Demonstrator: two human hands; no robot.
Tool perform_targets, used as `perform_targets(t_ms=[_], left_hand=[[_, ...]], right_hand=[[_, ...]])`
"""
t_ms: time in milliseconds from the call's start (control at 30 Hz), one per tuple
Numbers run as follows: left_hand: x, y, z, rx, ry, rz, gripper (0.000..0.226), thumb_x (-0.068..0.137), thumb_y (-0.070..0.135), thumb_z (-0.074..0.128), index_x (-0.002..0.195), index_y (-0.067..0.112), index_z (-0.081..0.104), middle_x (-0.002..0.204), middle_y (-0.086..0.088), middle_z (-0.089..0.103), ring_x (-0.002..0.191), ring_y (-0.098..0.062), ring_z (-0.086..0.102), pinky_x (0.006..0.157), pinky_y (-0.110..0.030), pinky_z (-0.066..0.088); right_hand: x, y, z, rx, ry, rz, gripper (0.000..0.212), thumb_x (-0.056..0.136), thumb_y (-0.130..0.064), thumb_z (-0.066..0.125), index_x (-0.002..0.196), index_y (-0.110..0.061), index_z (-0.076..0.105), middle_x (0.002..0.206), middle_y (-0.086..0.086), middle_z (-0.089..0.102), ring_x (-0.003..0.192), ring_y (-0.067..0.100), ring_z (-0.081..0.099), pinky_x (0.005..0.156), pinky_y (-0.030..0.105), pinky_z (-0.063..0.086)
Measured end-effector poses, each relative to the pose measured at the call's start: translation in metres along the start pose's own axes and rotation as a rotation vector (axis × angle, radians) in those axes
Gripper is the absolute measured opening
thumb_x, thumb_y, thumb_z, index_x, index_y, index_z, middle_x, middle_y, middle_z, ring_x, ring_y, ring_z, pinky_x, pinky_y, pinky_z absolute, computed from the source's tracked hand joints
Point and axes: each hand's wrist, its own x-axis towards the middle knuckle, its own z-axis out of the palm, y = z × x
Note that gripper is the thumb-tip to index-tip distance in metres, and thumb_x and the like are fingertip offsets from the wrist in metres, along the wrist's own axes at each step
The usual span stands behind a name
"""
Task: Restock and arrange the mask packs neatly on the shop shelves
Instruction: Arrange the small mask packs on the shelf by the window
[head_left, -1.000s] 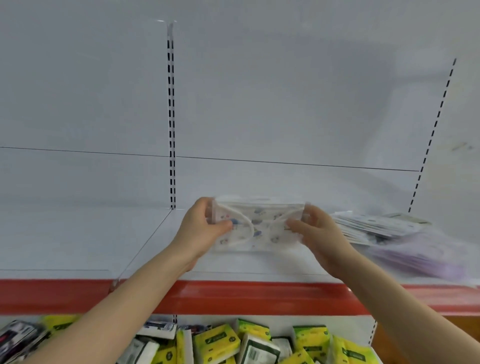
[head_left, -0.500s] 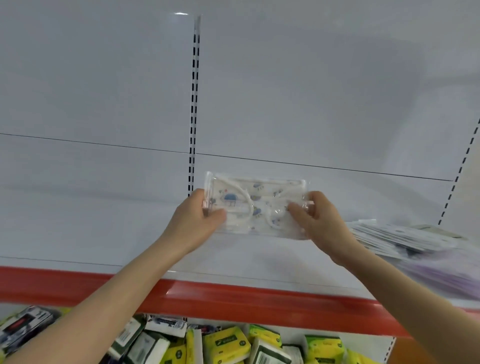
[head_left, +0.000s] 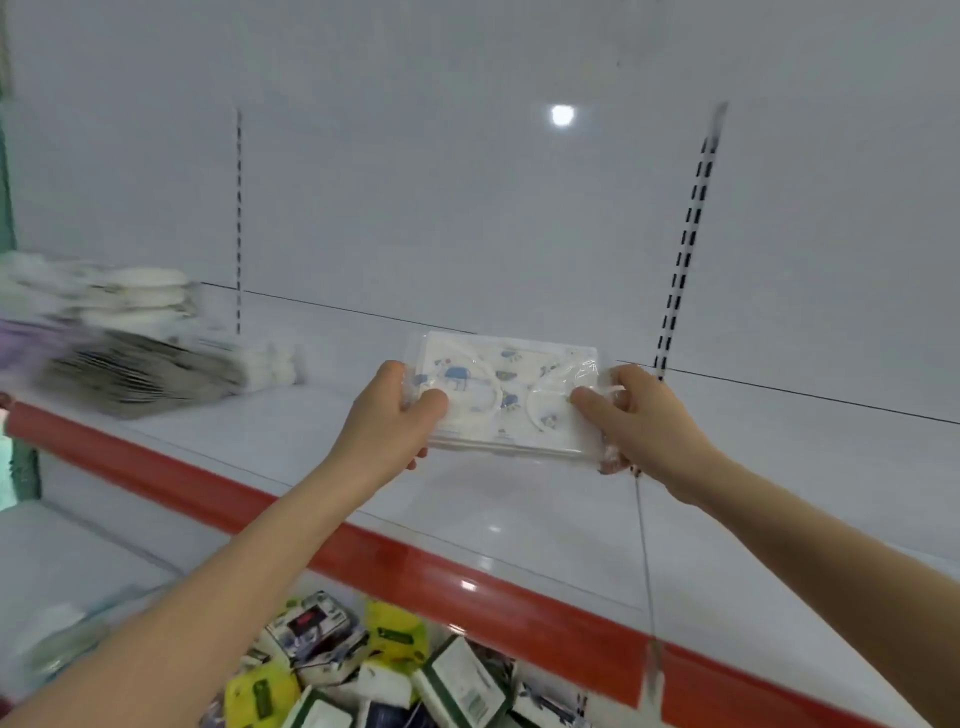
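A clear plastic mask pack (head_left: 506, 397), white with small blue prints, hangs level in the air above the white shelf (head_left: 519, 499). My left hand (head_left: 392, 421) grips its left end and my right hand (head_left: 631, 415) grips its right end. The pack does not touch the shelf board. Further mask packs (head_left: 130, 332) lie piled at the shelf's far left, blurred: white ones on top, striped and purple ones below.
A red price strip (head_left: 363, 545) runs along the shelf's front edge. Below it sits a heap of yellow, white and dark packets (head_left: 363, 670). Slotted uprights (head_left: 685, 234) divide the white back wall. A lower white shelf (head_left: 62, 571) shows at the left.
The view has swung right, so the pile of packs now lies at the left instead of the right. Both hands still hold the pack, now nearer the right upright.
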Motion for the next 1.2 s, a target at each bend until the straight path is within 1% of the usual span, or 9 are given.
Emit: perform_targets(t_ms=[167,267,467,633,733,833,1000,1100,1200], left_hand=[[0.041,-0.048,-0.101,0.123,0.017,0.018,0.014,0.09,0.015,0.049,0.082,0.019,0.038,0.061,-0.002,0.046,0.048,-0.015,0.046,0.043,-0.025,0.032],[0.071,-0.072,-0.145,0.165,0.027,0.005,0.008,0.088,0.015,0.051,0.092,0.012,0.044,0.055,-0.005,0.05,0.047,-0.016,0.045,0.045,-0.025,0.033],[0.14,-0.099,-0.202,0.194,0.08,0.007,0.012,0.087,0.017,0.052,0.094,0.007,0.051,0.063,-0.005,0.053,0.05,-0.018,0.049,0.047,-0.026,0.036],[0.188,-0.115,-0.236,0.226,0.18,0.012,0.012,0.087,0.017,0.052,0.091,0.006,0.05,0.057,-0.008,0.051,0.047,-0.02,0.044,0.048,-0.027,0.036],[0.213,-0.124,-0.26,0.294,0.23,0.048,0.011,0.087,0.018,0.052,0.088,0.007,0.049,0.059,-0.007,0.053,0.049,-0.02,0.046,0.048,-0.026,0.035],[0.239,-0.136,-0.28,0.353,0.25,0.047,0.014,0.088,0.019,0.051,0.096,0.008,0.05,0.065,-0.006,0.053,0.05,-0.017,0.047,0.046,-0.025,0.034],[0.29,-0.164,-0.301,0.508,0.091,-0.066,0.017,0.09,0.021,0.049,0.097,0.006,0.048,0.068,-0.007,0.057,0.052,-0.014,0.051,0.047,-0.024,0.038],[0.322,-0.186,-0.308,0.582,-0.034,-0.11,0.016,0.09,0.019,0.049,0.086,0.004,0.047,0.067,-0.01,0.06,0.053,-0.016,0.055,0.047,-0.023,0.041],[0.346,-0.207,-0.309,0.651,-0.17,-0.143,0.015,0.091,0.018,0.048,0.086,0.006,0.041,0.069,-0.01,0.06,0.058,-0.02,0.059,0.046,-0.023,0.04]], right_hand=[[0.039,-0.042,0.102,-0.013,-0.084,-0.028,0.028,0.09,-0.032,0.056,0.106,-0.01,0.05,0.078,0.005,0.057,0.059,0.016,0.055,0.049,0.027,0.054],[0.064,-0.062,0.148,0.023,-0.125,-0.026,0.026,0.091,-0.031,0.056,0.106,-0.01,0.05,0.075,0.003,0.057,0.058,0.016,0.055,0.051,0.028,0.056],[0.124,-0.095,0.206,0.138,-0.176,0.025,0.01,0.095,-0.02,0.049,0.096,-0.01,0.051,0.076,0.005,0.054,0.057,0.016,0.052,0.058,0.032,0.058],[0.175,-0.113,0.248,0.232,-0.158,-0.03,0.016,0.096,-0.016,0.049,0.106,-0.004,0.053,0.082,0.008,0.054,0.058,0.02,0.055,0.051,0.026,0.057],[0.204,-0.12,0.278,0.195,-0.132,-0.086,0.017,0.094,-0.015,0.051,0.101,-0.001,0.057,0.082,0.009,0.056,0.057,0.019,0.055,0.047,0.023,0.055],[0.23,-0.127,0.306,0.165,-0.102,-0.098,0.016,0.093,-0.015,0.053,0.1,-0.001,0.058,0.076,0.007,0.057,0.053,0.017,0.056,0.044,0.021,0.052],[0.265,-0.128,0.35,0.124,-0.049,-0.019,0.01,0.091,-0.011,0.056,0.091,-0.002,0.058,0.071,0.009,0.057,0.047,0.016,0.055,0.04,0.02,0.05],[0.279,-0.12,0.374,0.078,-0.04,0.077,0.016,0.089,-0.008,0.058,0.075,-0.001,0.058,0.065,0.009,0.057,0.042,0.013,0.055,0.04,0.02,0.05],[0.29,-0.11,0.393,0.032,-0.047,0.186,0.02,0.086,-0.005,0.058,0.067,-0.001,0.056,0.06,0.012,0.057,0.035,0.009,0.054,0.04,0.02,0.05]])
